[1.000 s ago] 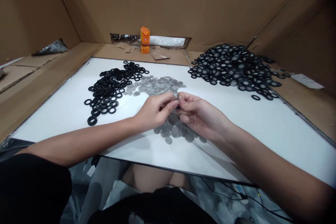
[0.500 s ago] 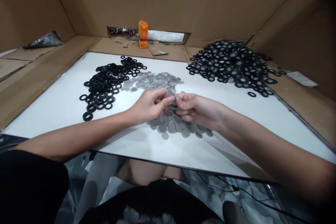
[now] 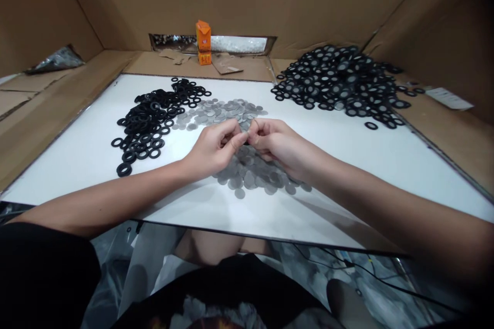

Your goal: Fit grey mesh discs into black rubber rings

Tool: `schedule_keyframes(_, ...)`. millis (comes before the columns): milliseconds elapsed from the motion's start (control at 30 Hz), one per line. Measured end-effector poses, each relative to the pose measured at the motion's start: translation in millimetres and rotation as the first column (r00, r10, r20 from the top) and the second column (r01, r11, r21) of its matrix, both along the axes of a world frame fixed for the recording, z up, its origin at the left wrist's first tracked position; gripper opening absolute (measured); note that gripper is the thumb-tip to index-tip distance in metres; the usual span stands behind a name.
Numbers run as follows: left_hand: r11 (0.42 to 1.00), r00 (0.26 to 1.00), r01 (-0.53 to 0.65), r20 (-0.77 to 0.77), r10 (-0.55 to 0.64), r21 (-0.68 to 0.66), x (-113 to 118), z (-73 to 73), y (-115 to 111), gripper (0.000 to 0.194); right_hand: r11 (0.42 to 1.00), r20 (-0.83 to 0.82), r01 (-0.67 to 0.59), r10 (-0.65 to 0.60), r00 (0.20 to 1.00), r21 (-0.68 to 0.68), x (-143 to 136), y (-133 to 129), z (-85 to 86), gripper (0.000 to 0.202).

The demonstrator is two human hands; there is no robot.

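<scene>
My left hand [image 3: 216, 148] and my right hand [image 3: 276, 143] meet fingertip to fingertip above the middle of the white table, both pinched closed. A dark edge of a black ring [image 3: 247, 143] shows between the fingertips; most of it is hidden by the fingers. Under and behind my hands spreads a pile of thin grey discs [image 3: 250, 177]. To the left lies a heap of loose black rings [image 3: 144, 123] with open centres. At the far right is a larger heap of black rings with grey discs in their centres [image 3: 335, 82].
Cardboard walls [image 3: 247, 0] enclose the white tabletop [image 3: 185, 200] at the back and sides. An orange drink carton [image 3: 204, 41] stands at the back by a slot in the cardboard. A white label [image 3: 450, 98] lies on the right ledge. Cables [image 3: 386, 282] hang below the table's front edge.
The view has shifted slightly. Both hands stay together over the discs, with the fingertips still pinched and the right fingers turned a little.
</scene>
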State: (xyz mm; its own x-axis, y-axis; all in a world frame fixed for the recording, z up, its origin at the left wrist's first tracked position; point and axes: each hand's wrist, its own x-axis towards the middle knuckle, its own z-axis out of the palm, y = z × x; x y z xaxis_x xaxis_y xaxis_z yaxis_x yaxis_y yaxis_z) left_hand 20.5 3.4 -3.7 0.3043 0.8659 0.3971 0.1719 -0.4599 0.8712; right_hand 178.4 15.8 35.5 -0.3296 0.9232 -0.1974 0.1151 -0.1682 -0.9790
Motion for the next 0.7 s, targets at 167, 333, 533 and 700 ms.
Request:
schedule_keyframes(167,0.975,0.982,0.11,0.172,-0.077,-0.192,3.0,0.2,3.4,0.037,0.948,-0.132,-0.204,0.176,0.976,-0.244,8.3,-1.4,6.8,0.024)
schedule_keyframes(333,0.973,0.98,0.105,0.187,-0.066,-0.208,2.1,-0.8,4.3,0.037,0.985,-0.032,-0.106,0.103,0.994,-0.134,1.6,-1.5,7.2,0.023)
schedule_keyframes(533,0.987,0.985,0.042,0.169,-0.015,-0.157,-3.1,-2.5,7.3,0.032,0.998,-0.024,-0.039,0.038,0.999,-0.043,-8.1,-1.2,3.4,0.021)
schedule_keyframes(700,0.98,0.987,0.06,0.16,-0.029,-0.191,-1.6,-1.8,9.5,0.029,0.983,-0.022,-0.141,0.139,0.99,-0.114,-3.5,0.5,3.7,0.022)
